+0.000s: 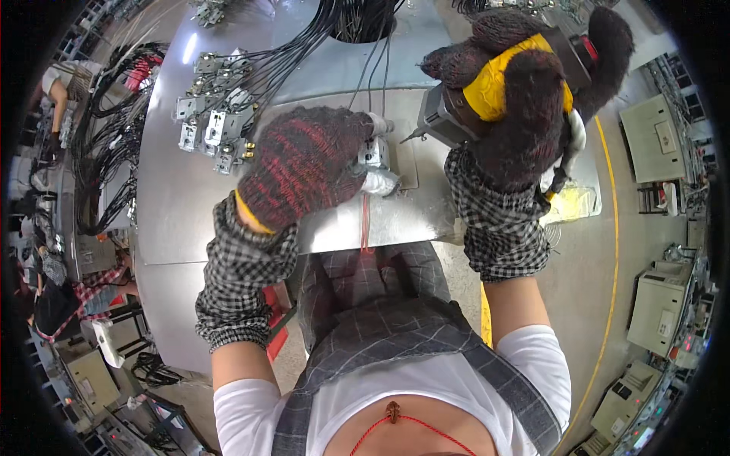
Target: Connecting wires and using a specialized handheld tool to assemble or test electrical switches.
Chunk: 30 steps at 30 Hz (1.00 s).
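My left hand (pixel 308 163), in a dark red and black knitted glove with white-wrapped fingertips, is closed on a small metal block (pixel 373 154) at the table's front edge. Thin dark wires run down toward the block from the back. My right hand (pixel 525 114), in a dark glove, grips a boxy dark handheld power tool (pixel 447 118) partly wrapped in yellow. A thin pointed tip (pixel 411 137) on the tool points left at the block, a short gap away from it. Glove and fingers hide much of the tool's body.
Several wired metal blocks (pixel 217 125) are piled left of my left hand on the metal table (pixel 179 228). Black cables pass through a round hole (pixel 363 30) at the back. Cable bundles (pixel 106 137) and other people stand at left. Beige cabinets (pixel 658 137) line the right.
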Each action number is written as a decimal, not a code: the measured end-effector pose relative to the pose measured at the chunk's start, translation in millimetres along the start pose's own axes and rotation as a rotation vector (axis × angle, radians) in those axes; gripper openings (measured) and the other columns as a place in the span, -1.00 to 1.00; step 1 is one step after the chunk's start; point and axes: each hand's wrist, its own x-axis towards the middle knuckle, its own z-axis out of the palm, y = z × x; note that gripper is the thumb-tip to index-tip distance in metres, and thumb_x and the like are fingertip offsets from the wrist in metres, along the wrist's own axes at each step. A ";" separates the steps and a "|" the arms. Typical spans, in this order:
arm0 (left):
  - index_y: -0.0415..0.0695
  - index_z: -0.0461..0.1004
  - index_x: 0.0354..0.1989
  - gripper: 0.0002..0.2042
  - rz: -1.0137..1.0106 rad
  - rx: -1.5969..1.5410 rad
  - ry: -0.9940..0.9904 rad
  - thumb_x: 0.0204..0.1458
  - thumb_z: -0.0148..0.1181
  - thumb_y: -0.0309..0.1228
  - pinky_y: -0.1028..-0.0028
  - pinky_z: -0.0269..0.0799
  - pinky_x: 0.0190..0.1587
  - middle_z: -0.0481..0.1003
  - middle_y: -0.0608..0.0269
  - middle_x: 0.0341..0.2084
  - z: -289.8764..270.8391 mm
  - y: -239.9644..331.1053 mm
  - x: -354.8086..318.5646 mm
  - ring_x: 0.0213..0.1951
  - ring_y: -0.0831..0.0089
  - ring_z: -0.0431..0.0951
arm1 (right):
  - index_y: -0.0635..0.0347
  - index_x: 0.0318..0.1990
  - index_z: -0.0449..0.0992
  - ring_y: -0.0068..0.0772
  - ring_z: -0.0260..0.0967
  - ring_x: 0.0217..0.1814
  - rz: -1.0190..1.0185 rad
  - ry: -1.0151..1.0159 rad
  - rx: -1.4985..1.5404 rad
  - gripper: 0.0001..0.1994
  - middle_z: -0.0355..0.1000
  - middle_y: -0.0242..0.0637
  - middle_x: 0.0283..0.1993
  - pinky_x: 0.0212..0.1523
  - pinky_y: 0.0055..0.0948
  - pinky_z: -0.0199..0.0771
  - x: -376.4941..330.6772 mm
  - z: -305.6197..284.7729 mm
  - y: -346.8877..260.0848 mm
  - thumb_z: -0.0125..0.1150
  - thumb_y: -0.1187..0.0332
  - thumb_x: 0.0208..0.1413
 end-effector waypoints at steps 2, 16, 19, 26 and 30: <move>0.00 0.51 0.04 -0.49 -0.018 0.007 -0.006 -0.11 0.33 -0.08 0.24 0.48 -0.22 0.58 0.23 -0.30 -3.7 3.6 1.8 -0.27 0.20 0.59 | 0.00 0.38 -0.09 -0.12 0.55 -0.44 0.007 -0.030 0.105 -0.35 0.49 0.10 -0.17 -0.51 -0.23 0.66 3.0 -1.8 0.3 0.12 0.38 0.24; -0.10 0.49 -0.02 -0.55 -0.009 -0.002 -0.165 -0.11 0.25 -0.19 0.16 0.50 -0.19 0.54 0.08 -0.26 -8.8 0.7 11.2 -0.22 0.07 0.57 | -0.30 0.35 -0.05 -0.11 0.53 -0.43 0.120 0.014 0.085 -0.27 0.49 -0.03 -0.20 -0.55 -0.24 0.60 -6.1 19.1 -15.6 0.31 0.18 0.14; -0.03 0.50 -0.03 -0.45 0.012 0.036 -0.123 -0.14 0.31 0.07 0.17 0.48 -0.25 0.55 0.16 -0.32 -0.3 6.7 14.4 -0.27 0.12 0.59 | -0.32 0.34 -0.03 -0.15 0.52 -0.41 0.084 0.007 0.085 -0.26 0.49 -0.06 -0.21 -0.51 -0.23 0.62 -7.4 21.6 -15.2 0.34 0.19 0.12; -0.05 0.50 -0.07 -0.51 -0.113 0.033 -0.135 -0.16 0.33 -0.03 0.15 0.48 -0.25 0.54 0.16 -0.28 10.0 6.9 6.3 -0.26 0.11 0.58 | -0.24 0.34 -0.02 -0.24 0.48 -0.42 0.049 -0.032 0.061 -0.27 0.49 -0.08 -0.20 -0.43 -0.10 0.64 -3.0 18.3 -6.2 0.34 0.24 0.13; -0.05 0.50 -0.04 -0.49 -0.226 0.013 -0.248 -0.15 0.35 -0.04 0.11 0.48 -0.23 0.53 0.17 -0.24 1.4 16.6 11.6 -0.24 0.08 0.57 | -0.11 0.36 0.01 -0.28 0.42 -0.17 0.059 -0.117 -0.084 -0.27 0.43 -0.15 -0.04 -0.14 -0.16 0.51 -17.3 10.1 -6.9 0.34 0.22 0.13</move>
